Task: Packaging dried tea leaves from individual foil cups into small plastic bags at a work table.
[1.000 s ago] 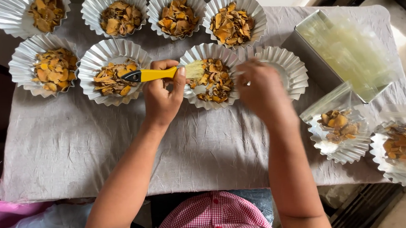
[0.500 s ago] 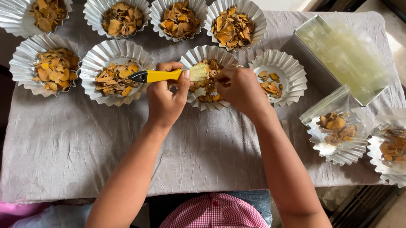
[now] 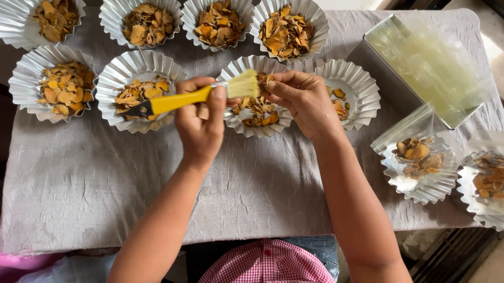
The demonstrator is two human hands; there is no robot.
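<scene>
Left hand point(image 3: 202, 123) gripped a yellow-handled brush point(image 3: 192, 97), bristles pointing right over a fluted foil tray point(image 3: 237, 123) of dried orange chips. Right hand point(image 3: 304, 101), fingers curled, touched the bristle tips above that tray on the cloth-covered worktop point(image 3: 86, 184).

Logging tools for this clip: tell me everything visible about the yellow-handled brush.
The small brush with a yellow plastic-looking handle has a dark tip at its handle end and pale, cream-coloured bristles fanned at the other. It lies roughly level, slightly tilted, bristles toward the right. The left hand grips the handle near the bristle end. The right hand meets the bristles with its fingertips. It is held above the silver fluted foil cup of orange-brown dried pieces on the grey cloth-covered table.
</scene>
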